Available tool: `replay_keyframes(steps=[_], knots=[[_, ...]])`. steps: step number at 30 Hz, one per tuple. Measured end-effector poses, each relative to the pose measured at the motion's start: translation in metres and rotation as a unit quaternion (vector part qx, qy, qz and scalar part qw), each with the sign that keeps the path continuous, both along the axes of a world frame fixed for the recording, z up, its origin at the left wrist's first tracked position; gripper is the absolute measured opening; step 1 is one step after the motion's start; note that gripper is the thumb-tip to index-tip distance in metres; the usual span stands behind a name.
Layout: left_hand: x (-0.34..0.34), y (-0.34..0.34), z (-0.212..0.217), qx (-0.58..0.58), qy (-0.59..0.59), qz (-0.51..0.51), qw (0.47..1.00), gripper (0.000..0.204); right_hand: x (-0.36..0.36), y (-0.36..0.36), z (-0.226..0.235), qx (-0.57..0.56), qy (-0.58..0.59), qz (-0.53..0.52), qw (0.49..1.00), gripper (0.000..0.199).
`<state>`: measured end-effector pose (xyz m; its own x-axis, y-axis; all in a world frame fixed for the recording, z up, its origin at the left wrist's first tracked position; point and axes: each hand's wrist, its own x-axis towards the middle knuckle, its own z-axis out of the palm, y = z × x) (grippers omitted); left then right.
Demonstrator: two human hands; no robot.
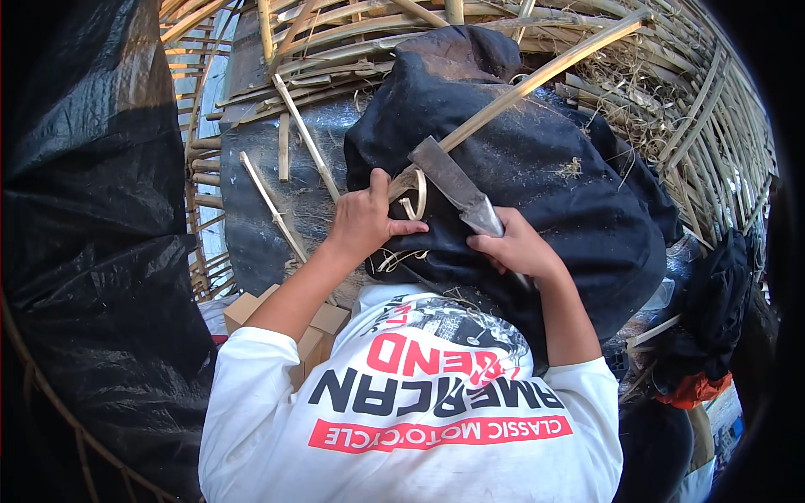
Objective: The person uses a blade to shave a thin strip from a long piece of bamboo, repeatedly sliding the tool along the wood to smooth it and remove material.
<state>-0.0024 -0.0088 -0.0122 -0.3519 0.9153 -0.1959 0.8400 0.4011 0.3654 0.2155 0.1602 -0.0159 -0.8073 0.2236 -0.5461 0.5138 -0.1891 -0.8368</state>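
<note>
holding knife (pixel 453 177), wearing red-and-black-lettered shirt (pixel 419 469)

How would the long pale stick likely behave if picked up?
The long pale stick would probably stay stiff, running straight along its visible length. Being slim, it is likely light. Lifted near the left hand, its far end may dip, since it reaches well past the knife.
</note>
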Motion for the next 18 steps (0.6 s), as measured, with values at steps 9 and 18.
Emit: replay_keyframes(steps=[9, 18], knots=[[0.003, 0.001, 0.003, -0.001, 0.023, -0.006, 1.0, 0.088, 0.0, -0.011, 0.004, 0.125, 0.007, -0.099, 0.987, 0.026], [0.007, 0.001, 0.003, 0.021, 0.032, -0.013, 0.999, 0.088, 0.006, -0.009, -0.004, 0.166, -0.017, -0.003, 0.986, 0.033]])
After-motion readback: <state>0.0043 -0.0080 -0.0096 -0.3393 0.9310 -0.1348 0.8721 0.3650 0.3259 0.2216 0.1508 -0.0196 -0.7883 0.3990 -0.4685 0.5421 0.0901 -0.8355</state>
